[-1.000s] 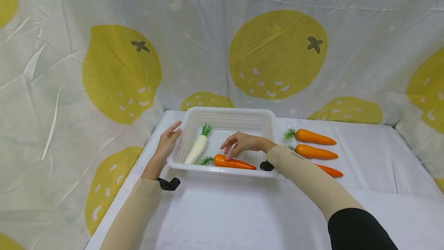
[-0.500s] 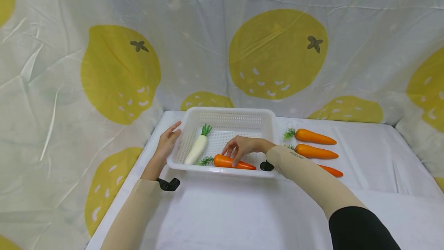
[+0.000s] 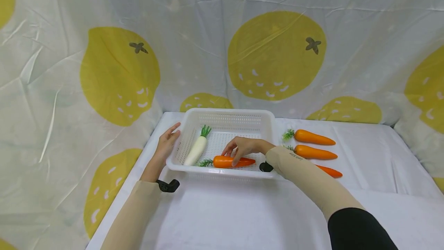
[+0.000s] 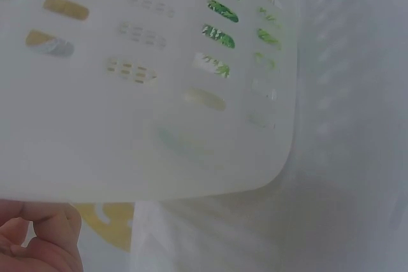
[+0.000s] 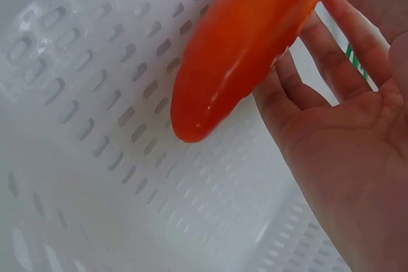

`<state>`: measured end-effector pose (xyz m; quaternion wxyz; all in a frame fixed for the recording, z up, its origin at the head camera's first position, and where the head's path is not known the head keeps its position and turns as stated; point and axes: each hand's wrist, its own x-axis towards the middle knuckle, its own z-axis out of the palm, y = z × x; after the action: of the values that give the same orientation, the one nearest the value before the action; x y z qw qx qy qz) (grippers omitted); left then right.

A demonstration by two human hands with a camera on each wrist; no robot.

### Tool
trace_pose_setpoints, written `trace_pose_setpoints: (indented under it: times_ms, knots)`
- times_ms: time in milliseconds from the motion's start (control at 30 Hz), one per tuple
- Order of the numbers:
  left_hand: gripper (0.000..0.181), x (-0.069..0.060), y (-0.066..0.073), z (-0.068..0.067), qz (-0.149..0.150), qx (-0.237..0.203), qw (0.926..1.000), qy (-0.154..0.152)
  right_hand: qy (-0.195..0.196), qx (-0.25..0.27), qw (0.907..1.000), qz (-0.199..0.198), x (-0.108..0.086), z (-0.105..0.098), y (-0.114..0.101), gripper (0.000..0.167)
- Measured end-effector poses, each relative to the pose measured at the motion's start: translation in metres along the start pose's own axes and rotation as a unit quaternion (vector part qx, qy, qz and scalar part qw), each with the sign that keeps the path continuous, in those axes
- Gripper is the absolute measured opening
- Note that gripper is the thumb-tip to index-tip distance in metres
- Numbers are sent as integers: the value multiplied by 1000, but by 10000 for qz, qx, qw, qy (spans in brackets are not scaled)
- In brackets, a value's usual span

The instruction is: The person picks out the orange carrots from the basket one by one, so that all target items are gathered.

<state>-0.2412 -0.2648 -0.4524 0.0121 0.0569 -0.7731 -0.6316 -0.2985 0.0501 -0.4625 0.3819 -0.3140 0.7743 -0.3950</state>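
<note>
Inside a white plastic basket point(image 3: 229, 113), my right hand point(image 3: 245, 146) pinches an orange carrot point(image 3: 222, 161) around its middle. The right wrist view shows the carrot's tip point(image 5: 204, 103) just above the perforated basket floor, with thumb and fingers on either side. A white radish point(image 3: 196, 150) with green leaf stubs lies in the left part of the basket. My left hand point(image 3: 166, 142) rests against the basket's left side with fingers fairly straight. In the left wrist view, part of the left hand point(image 4: 44, 240) shows by the basket's rim; its exact contact is hidden.
To the right of the basket, three more carrots lie on the white cloth: a back one point(image 3: 313, 137), a middle one point(image 3: 315, 152) and a front one point(image 3: 329, 171) partly hidden by my sleeve. A lemon-print curtain point(image 3: 194, 61) stands behind the table.
My right hand's thumb and fingers have closed around the carrot. The carrot's tip has risen slightly, away from the basket's front rim. The left hand has stayed in place.
</note>
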Motion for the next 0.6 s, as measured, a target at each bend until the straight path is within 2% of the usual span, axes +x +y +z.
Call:
trace_pose_setpoints:
  times_ms: [200, 600]
  knots:
    - [51, 0, -1, -1, -33, 117, 9999, 42, -36, -64, 9998, -159, 0, -2, -2, 45]
    - [50, 3, -2, 1, 89, 51, 9999, 92, -70, 382, 9963, -767, -6, -6, -21, 47]
